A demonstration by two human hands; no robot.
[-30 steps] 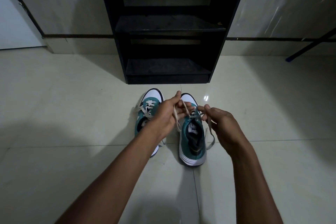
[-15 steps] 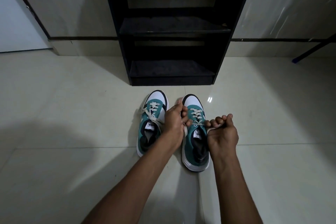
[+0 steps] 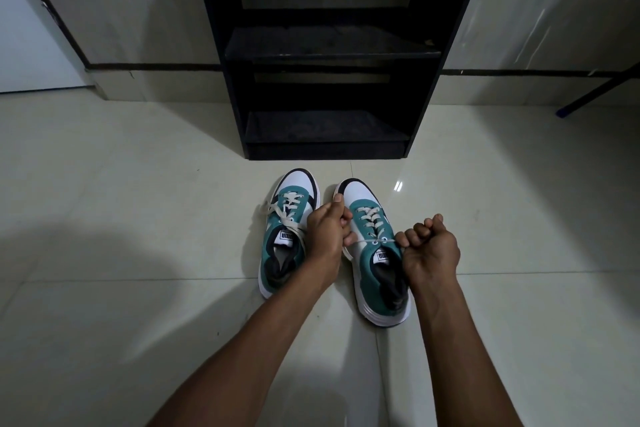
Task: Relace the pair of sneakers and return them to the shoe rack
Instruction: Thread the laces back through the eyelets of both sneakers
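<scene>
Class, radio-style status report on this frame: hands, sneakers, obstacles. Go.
Left hand and right hand fisted on right sneaker lace ends, pulled taut sideways. Left sneaker laced, loosely. Shoe rack ahead, nothing between.

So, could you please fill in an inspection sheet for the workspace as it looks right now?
Surface: pale glossy tile floor, dim, with shadows.
Job's things: two teal-and-white sneakers side by side, toes toward the rack. Left sneaker has a loose lace trailing off its side. Right sneaker is laced, its lace pulled taut sideways.
Clutter: nothing seen.
Grippers: left hand and right hand each closed on an end of the right sneaker's lace.
Cables: nothing seen.
Surroundings: black rack with bare shelves against the wall; dark rod leaning at far right.
</scene>
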